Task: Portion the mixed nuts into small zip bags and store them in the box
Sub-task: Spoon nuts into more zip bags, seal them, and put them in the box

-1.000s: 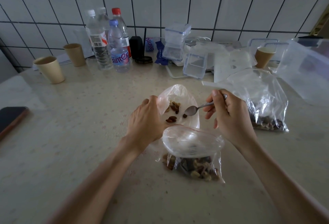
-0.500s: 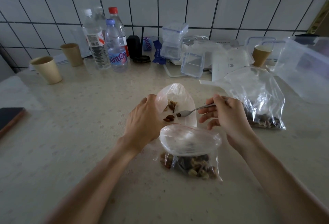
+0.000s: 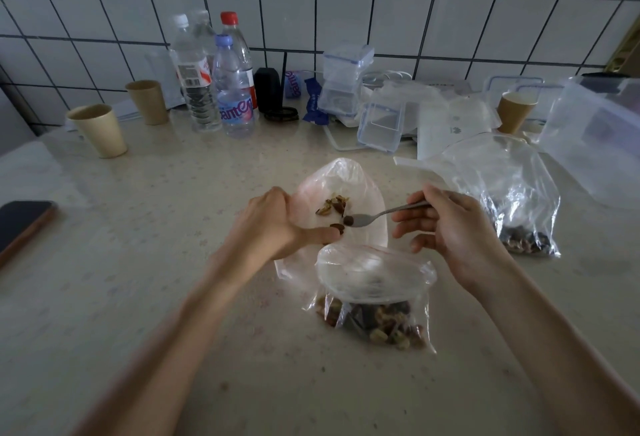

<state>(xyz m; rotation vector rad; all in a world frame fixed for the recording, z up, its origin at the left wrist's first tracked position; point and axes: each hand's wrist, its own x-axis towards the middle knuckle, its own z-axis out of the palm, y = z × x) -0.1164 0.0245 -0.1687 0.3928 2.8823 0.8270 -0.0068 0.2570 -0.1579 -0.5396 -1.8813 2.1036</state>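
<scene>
The portioning looks barely begun; the left hand (image 3: 266, 228) grips the mouth of one small clear zip bag (image 3: 341, 186) holding only a few mixed nuts (image 3: 333, 206); the right hand (image 3: 450, 228) pinches one slim metal spoon (image 3: 381, 216) whose bowl sits inside that bag; two larger clear plastic bags, one near (image 3: 375, 297) and one right (image 3: 509, 200), hold nuts; sealing and boxing remain, judging by the translucent plastic storage box (image 3: 595, 134) far right.

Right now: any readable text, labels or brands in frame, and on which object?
"gante": partial brand on the blue-capped bottle's label, last letters cut off.
"gante": on the small blue pack behind, blurred, uncertain.
White-capped bottle's label: print too small.
Blue wrapper: white print, unreadable.
</scene>
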